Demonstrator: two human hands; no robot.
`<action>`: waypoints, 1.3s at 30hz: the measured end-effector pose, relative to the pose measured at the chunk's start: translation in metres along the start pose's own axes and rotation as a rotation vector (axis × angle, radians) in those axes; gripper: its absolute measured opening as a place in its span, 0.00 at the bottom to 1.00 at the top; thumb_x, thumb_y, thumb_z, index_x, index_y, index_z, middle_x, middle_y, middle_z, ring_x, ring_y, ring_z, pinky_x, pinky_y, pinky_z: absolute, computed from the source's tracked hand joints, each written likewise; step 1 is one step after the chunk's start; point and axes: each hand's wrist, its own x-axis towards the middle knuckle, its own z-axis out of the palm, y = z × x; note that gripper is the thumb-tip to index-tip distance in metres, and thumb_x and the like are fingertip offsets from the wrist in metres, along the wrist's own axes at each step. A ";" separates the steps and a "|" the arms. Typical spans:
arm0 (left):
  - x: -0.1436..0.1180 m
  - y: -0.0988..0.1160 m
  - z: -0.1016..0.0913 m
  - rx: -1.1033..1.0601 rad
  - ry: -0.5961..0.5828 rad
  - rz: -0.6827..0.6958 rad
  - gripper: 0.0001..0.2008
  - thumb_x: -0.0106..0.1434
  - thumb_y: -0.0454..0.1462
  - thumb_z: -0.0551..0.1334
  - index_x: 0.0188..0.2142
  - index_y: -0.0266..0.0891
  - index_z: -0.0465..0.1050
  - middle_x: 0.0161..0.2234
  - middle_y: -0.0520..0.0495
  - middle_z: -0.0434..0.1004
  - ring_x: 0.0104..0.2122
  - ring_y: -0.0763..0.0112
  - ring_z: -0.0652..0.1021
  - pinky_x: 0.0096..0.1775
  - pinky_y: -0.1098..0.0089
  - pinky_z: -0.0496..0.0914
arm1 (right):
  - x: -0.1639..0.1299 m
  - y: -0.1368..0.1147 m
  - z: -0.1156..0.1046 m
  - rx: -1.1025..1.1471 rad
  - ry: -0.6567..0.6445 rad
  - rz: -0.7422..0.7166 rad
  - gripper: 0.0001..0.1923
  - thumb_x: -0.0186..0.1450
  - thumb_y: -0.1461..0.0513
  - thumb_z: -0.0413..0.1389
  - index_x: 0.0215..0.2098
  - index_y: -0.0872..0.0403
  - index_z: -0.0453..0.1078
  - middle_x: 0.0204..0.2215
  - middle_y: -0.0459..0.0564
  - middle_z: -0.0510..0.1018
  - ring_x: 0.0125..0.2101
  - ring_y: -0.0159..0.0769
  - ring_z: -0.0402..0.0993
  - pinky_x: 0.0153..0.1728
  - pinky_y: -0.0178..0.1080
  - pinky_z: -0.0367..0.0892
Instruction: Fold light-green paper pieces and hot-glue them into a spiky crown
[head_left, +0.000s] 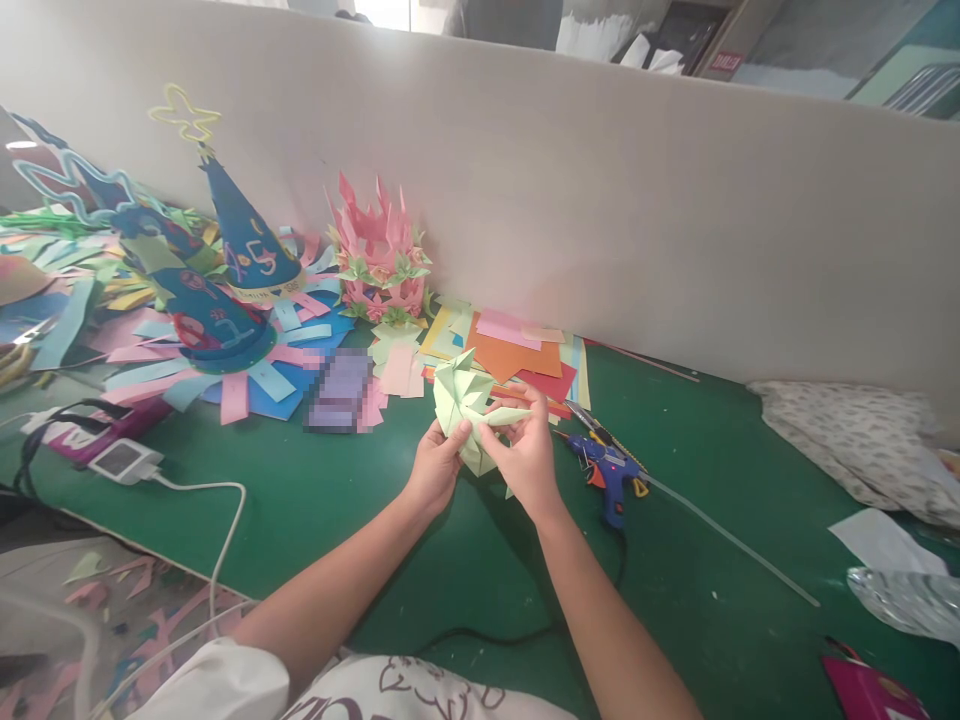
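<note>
Origami piece [466, 405]: pale green, multi-folded, pointed flaps.

Green table [337, 500] fills lower frame; beige partition [600, 200] runs across upper half. Bright window [386, 12] at top centre, teal wall [900, 65] upper right.

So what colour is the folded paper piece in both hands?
Pale green; the head view shows the folded paper piece clearly.

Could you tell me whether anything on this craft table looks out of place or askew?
Mostly it looks like ordinary craft clutter. One blue paper cone hat lies tipped on its side, while the other stands upright. Both hands, left and right, hold a folded green paper piece; nothing looks spilled or damaged.
</note>
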 end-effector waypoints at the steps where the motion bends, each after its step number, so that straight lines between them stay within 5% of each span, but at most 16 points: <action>1: 0.000 0.000 0.000 0.000 0.000 0.000 0.20 0.54 0.40 0.68 0.46 0.39 0.71 0.43 0.45 0.78 0.39 0.66 0.78 0.43 0.67 0.70 | 0.000 0.000 0.000 -0.007 0.000 -0.003 0.27 0.56 0.64 0.59 0.50 0.48 0.55 0.36 0.45 0.71 0.35 0.32 0.73 0.41 0.39 0.71; 16: -0.006 0.001 0.007 -0.067 -0.065 0.027 0.22 0.55 0.38 0.67 0.49 0.41 0.69 0.48 0.45 0.75 0.48 0.63 0.74 0.49 0.66 0.66 | 0.003 -0.006 0.001 -0.056 0.017 -0.023 0.26 0.57 0.65 0.58 0.51 0.48 0.54 0.37 0.47 0.70 0.36 0.33 0.73 0.41 0.40 0.71; 39: -0.002 0.003 0.004 -0.103 -0.042 0.006 0.21 0.54 0.38 0.67 0.48 0.40 0.69 0.46 0.44 0.76 0.47 0.62 0.75 0.49 0.65 0.66 | 0.001 -0.013 0.010 -0.285 -0.041 -0.112 0.28 0.58 0.66 0.54 0.55 0.47 0.53 0.40 0.49 0.71 0.32 0.33 0.73 0.34 0.38 0.71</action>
